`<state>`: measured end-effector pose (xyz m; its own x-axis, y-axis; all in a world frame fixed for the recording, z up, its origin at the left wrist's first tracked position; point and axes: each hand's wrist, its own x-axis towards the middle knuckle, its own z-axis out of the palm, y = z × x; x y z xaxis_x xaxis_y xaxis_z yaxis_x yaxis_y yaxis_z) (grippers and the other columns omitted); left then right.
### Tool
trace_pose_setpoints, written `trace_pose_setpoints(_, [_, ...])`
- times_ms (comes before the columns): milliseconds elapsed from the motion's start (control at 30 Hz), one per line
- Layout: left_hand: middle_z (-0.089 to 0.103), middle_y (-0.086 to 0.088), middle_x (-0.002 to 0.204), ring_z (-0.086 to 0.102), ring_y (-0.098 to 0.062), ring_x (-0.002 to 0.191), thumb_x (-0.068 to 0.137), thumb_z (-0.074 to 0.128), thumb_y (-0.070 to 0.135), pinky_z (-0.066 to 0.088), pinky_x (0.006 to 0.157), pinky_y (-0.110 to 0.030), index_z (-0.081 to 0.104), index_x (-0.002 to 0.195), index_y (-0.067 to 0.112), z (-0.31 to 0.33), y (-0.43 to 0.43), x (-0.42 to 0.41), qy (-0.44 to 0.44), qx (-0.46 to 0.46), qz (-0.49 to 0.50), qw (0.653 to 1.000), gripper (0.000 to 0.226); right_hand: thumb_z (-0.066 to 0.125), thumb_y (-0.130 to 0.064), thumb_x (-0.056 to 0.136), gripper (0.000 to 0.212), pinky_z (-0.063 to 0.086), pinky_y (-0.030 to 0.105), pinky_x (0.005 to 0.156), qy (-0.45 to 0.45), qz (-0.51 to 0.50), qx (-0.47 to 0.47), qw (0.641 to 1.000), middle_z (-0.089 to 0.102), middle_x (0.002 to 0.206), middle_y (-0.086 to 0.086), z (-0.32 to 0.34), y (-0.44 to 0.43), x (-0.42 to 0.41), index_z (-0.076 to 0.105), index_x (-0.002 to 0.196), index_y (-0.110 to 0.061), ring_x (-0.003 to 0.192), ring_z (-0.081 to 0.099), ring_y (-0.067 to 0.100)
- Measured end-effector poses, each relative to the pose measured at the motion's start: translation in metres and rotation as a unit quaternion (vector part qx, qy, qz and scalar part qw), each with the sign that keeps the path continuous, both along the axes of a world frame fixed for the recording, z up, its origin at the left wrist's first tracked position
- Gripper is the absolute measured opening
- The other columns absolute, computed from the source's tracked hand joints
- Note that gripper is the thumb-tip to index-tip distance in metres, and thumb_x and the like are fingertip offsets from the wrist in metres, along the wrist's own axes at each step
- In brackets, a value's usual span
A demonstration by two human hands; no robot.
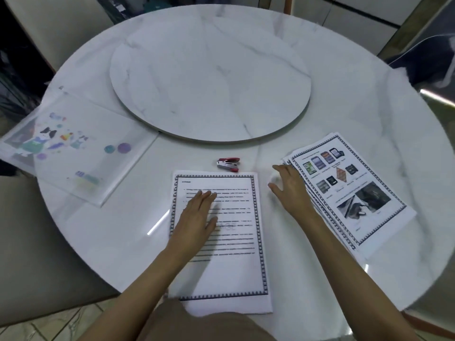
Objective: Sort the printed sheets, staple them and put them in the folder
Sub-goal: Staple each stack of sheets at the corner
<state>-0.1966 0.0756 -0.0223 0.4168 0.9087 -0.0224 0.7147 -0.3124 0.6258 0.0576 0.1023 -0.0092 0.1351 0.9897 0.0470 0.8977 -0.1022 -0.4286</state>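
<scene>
A printed text sheet (pixel 236 242) with a patterned border lies in front of me near the table's front edge. My left hand (pixel 197 215) rests flat on its left half, fingers together, holding nothing. To the right sits a fanned stack of printed sheets (pixel 352 200), its top page showing pictures. My right hand (pixel 289 190) is spread open at the stack's left edge, touching the sheets' corners. A small red stapler (pixel 228 164) lies just beyond the text sheet. A translucent folder (pixel 71 148) with colourful cartoon prints lies at the left of the table.
The round white marble table (pixel 369 114) carries a raised turntable disc (pixel 211 87) in its middle. Chairs (pixel 44 242) stand at the left and far left. The text sheet overhangs the front edge slightly.
</scene>
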Motion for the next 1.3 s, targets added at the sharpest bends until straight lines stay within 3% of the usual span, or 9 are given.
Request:
trace_pose_setpoints(167, [0.036, -0.007, 0.147, 0.025, -0.022, 0.14, 0.093, 0.052, 0.016, 0.014, 0.111, -0.022, 0.038, 0.139, 0.011, 0.003, -0.017, 0.06, -0.004, 0.0, 0.041, 0.999, 0.048, 0.063, -0.012, 0.085, 0.046, 0.036, 0.046, 0.101, 0.015, -0.02, -0.009, 1.0, 0.049, 0.128, 0.024, 0.006, -0.013, 0.073, 0.049, 0.126, 0.001, 0.122, 0.044, 0.039])
trace_pose_setpoints(400, [0.045, 0.0, 0.138, 0.041, -0.011, 0.126, 0.093, 0.051, 0.019, 0.02, 0.098, -0.008, 0.044, 0.135, 0.016, 0.011, -0.036, 0.172, -0.125, -0.081, 0.102, 0.983, 0.042, 0.06, -0.019, 0.088, 0.05, 0.036, 0.047, 0.101, 0.003, -0.067, -0.038, 0.997, 0.045, 0.13, 0.024, 0.01, -0.017, 0.181, 0.045, 0.13, 0.001, 0.122, 0.042, 0.038])
trace_pose_setpoints(533, [0.046, 0.002, 0.14, 0.045, -0.008, 0.119, 0.095, 0.047, 0.023, 0.034, 0.096, -0.019, 0.04, 0.137, 0.02, 0.022, -0.037, 0.223, -0.24, -0.239, 0.186, 0.922, 0.042, 0.056, -0.027, 0.09, 0.056, 0.028, 0.045, 0.104, 0.001, -0.137, -0.072, 0.988, 0.035, 0.138, 0.023, 0.012, -0.012, 0.225, 0.037, 0.136, -0.001, 0.128, 0.032, 0.037])
trace_pose_setpoints(633, [0.041, 0.001, 0.142, 0.044, -0.015, 0.125, 0.096, 0.044, 0.028, 0.036, 0.106, -0.031, 0.031, 0.141, 0.021, 0.027, -0.031, 0.247, -0.283, -0.339, 0.216, 0.871, 0.047, 0.054, -0.03, 0.091, 0.062, 0.026, 0.045, 0.106, 0.024, -0.172, -0.115, 0.978, 0.03, 0.141, 0.023, 0.012, -0.006, 0.244, 0.03, 0.139, -0.001, 0.131, 0.028, 0.038])
trace_pose_setpoints(833, [0.037, -0.002, 0.145, 0.039, -0.019, 0.13, 0.095, 0.046, 0.031, 0.031, 0.111, -0.039, 0.015, 0.147, 0.017, 0.025, -0.015, 0.267, -0.312, -0.395, 0.262, 0.823, 0.061, 0.045, -0.025, 0.096, 0.05, 0.024, 0.038, 0.105, 0.038, -0.154, -0.143, 0.977, 0.031, 0.138, 0.028, 0.003, -0.003, 0.253, 0.034, 0.135, 0.005, 0.127, 0.027, 0.039])
trace_pose_setpoints(967, [0.045, -0.003, 0.141, 0.045, -0.018, 0.124, 0.093, 0.049, 0.028, 0.037, 0.096, -0.032, 0.021, 0.144, 0.014, 0.018, -0.008, 0.27, -0.348, -0.416, 0.294, 0.787, 0.06, 0.042, -0.025, 0.096, 0.045, 0.025, 0.039, 0.107, 0.1, -0.163, -0.157, 0.969, 0.033, 0.136, 0.027, 0.001, -0.003, 0.247, 0.04, 0.132, 0.003, 0.128, 0.031, 0.039])
trace_pose_setpoints(1067, [0.049, -0.007, 0.137, 0.054, -0.022, 0.117, 0.091, 0.052, 0.026, 0.044, 0.086, -0.03, 0.029, 0.141, 0.008, 0.011, -0.004, 0.268, -0.339, -0.412, 0.316, 0.785, 0.058, 0.042, -0.027, 0.096, 0.044, 0.031, 0.04, 0.106, 0.145, -0.181, -0.165, 0.959, 0.043, 0.134, 0.024, -0.001, -0.005, 0.246, 0.042, 0.131, 0.0, 0.126, 0.039, 0.038])
trace_pose_setpoints(1233, [0.065, -0.011, 0.112, 0.063, -0.022, 0.085, 0.094, 0.049, 0.026, 0.051, 0.065, -0.026, 0.049, 0.124, 0.003, 0.017, 0.001, 0.268, -0.317, -0.398, 0.332, 0.794, 0.038, 0.046, -0.021, 0.095, 0.034, 0.038, 0.026, 0.081, 0.213, -0.18, -0.161, 0.947, 0.056, 0.116, 0.015, -0.004, -0.018, 0.238, 0.05, 0.121, 0.0, 0.109, 0.053, 0.029])
trace_pose_setpoints(1300, [0.063, -0.009, 0.11, 0.06, -0.021, 0.088, 0.095, 0.047, 0.029, 0.048, 0.064, -0.025, 0.049, 0.119, 0.005, 0.019, -0.002, 0.271, -0.29, -0.364, 0.354, 0.811, 0.034, 0.048, -0.02, 0.093, 0.034, 0.041, 0.033, 0.09, 0.192, -0.189, -0.14, 0.953, 0.051, 0.118, 0.019, -0.007, -0.026, 0.231, 0.052, 0.12, 0.0, 0.114, 0.048, 0.032])
